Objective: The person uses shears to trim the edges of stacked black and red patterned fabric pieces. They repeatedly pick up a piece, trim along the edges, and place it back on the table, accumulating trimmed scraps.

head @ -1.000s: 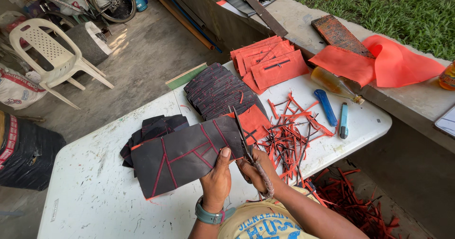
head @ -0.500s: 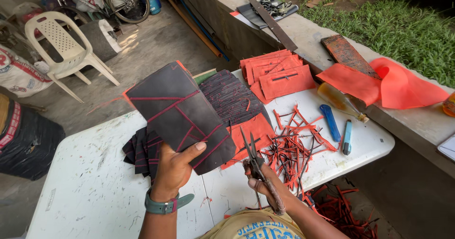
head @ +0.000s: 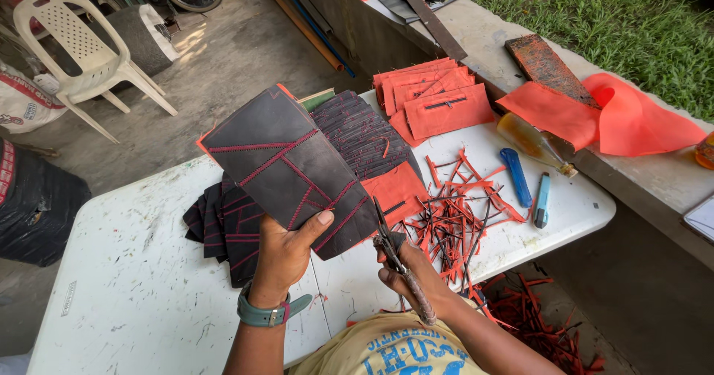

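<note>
My left hand (head: 286,256) holds up a black rubber panel (head: 290,167) with red stitched lines and an orange backing, thumb on its lower edge. It is lifted above the white table (head: 126,293). My right hand (head: 409,267) grips a pair of scissors (head: 387,230), blades pointing up beside the panel's lower right corner. Under the panel lie more black stitched panels (head: 219,222) and a stack of dark pieces (head: 361,129).
Red and black offcuts (head: 457,211) litter the table's right part. Two blue utility knives (head: 524,185) lie near its edge. Orange pouches (head: 431,96), orange cloth (head: 625,114) and a bottle (head: 532,143) are by the concrete ledge. A white plastic chair (head: 78,51) stands at the far left.
My left hand lifted the black panel off the table and turned it upright toward me. My right hand stayed near the table edge with the scissors.
</note>
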